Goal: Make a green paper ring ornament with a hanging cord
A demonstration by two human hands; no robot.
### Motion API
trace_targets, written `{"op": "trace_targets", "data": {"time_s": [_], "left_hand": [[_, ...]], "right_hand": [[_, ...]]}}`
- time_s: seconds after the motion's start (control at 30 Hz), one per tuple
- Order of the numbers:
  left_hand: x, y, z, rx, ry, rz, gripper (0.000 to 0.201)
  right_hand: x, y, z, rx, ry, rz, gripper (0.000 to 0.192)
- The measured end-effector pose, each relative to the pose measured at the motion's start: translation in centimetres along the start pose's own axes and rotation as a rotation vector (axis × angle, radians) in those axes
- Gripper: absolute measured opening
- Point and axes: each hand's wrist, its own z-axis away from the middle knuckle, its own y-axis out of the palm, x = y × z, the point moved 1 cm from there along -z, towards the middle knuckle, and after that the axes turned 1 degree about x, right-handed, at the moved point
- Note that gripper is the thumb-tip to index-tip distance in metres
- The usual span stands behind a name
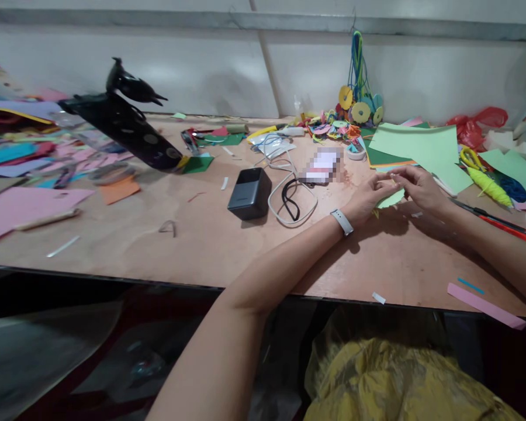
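Left hand: the left hand [370,196] sits right of centre in the frame, wrist banded by a pale watch strap [342,221], fingers curled together and pinching the near edge of a small light-green paper piece [391,199].
Right hand: the right hand [418,186] meets it from the right, fingertips pressed together on the same paper piece; the two hands touch at their tips.
Paper piece: held between both hands just above the plywood tabletop [210,245], right of centre; its lower part shows beneath the fingers.
Green sheets: large light-green sheets [421,146] lie just beyond the hands, over a darker green one.
Scissors: yellow-handled scissors [471,156] rest at the right, beside a ball of yellow-green yarn [488,186].
Charger: a dark boxy power block [249,193] stands at centre, with a white cable [284,202] looped beside it.
Craft pile: paper discs and coloured cords [357,99] stand against the wall in the upper right.
Left side: pink paper [21,210] and an orange scrap [120,190] lie at left, under a blurred black device [123,126].
Near edge: a pink strip [486,305] lies at lower right near the table edge.
Lap: yellow crinkled plastic [403,380] fills the bottom right.
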Motion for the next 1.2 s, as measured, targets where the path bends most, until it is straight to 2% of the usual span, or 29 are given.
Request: {"op": "trace_targets", "data": {"time_s": [0.1,0.17,0.3,0.43,0.57,0.67,0.93,1.03,1.2], "left_hand": [[0.6,-0.6,-0.6,-0.145,0.139,-0.103,0.03],[0.8,-1.1,-1.2,-0.199,0.212,-0.188,0.026],[0.9,-1.8,-1.8,-0.241,0.309,-0.346,0.028],[1.0,-2.1,-1.9,-0.285,0.33,-0.323,0.03],[1.3,-2.3,-2.1,-0.207,0.249,-0.225,0.037],[1.2,-2.1,-2.1,-0.149,0.253,-0.267,0.04],[0.4,-1.8,-1.7,-0.22,0.355,-0.462,0.028],[0.5,-1.9,-1.8,-0.245,0.39,-0.457,0.03],[1.0,-2.0,-2.1,-0.208,0.392,-0.346,0.035]], "right_hand": [[-0.5,0.4,0.0,-0.017,0.14,-0.161,0.043],[-0.8,0.7,-0.1,0.003,0.183,-0.246,0.048],[-1.2,1.5,0.2,0.052,0.15,-0.261,0.049],[-1.3,1.9,0.5,-0.009,0.094,-0.263,0.043],[-1.3,1.8,0.4,-0.081,0.05,-0.25,0.036],[-1.4,1.8,0.5,-0.091,0.045,-0.255,0.036],[-1.6,2.5,0.8,-0.029,0.052,-0.292,0.05],[-1.5,2.5,0.9,-0.018,0.054,-0.309,0.052],[-1.1,2.3,1.1,-0.009,0.024,-0.321,0.053]]}}
